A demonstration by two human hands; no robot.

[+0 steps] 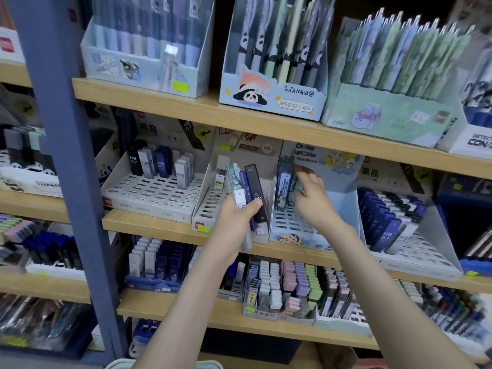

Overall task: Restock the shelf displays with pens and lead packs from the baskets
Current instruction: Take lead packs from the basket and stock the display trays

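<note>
1. Head view: the left hand (234,219) grips a fan of lead packs (251,190), thumb curled across their front and fingers wrapped behind. The packs stand nearly upright with their tops leaning slightly left. They are in front of the white slotted tray (210,209) on the middle shelf (149,225).
2. The fan holds a black pack, a dark blue one, a grey one marked HB and a teal cartoon pack (234,177) at its left edge.
3. The right hand (314,201) reaches into the Crayon Shin-chan display box (346,206), just right of the held fan. Its fingertips are against the upright cartoon packs (283,187) in the box's left corner.
4. Motion blur hides whether those fingers pinch a pack or only press the row straight; I cannot tell.
5. Key relation: the held fan lies to the left of the right hand, just across the display box's left wall. The packs' long axes run the same upright way as the slots they would drop into.
6. The right hand is the nearer one to the box, so it looks best placed to take the teal pack from the fan and lower it end-first.
7. Judged from the many bare slots in the box and tray, restocking here is only partly done.
</note>
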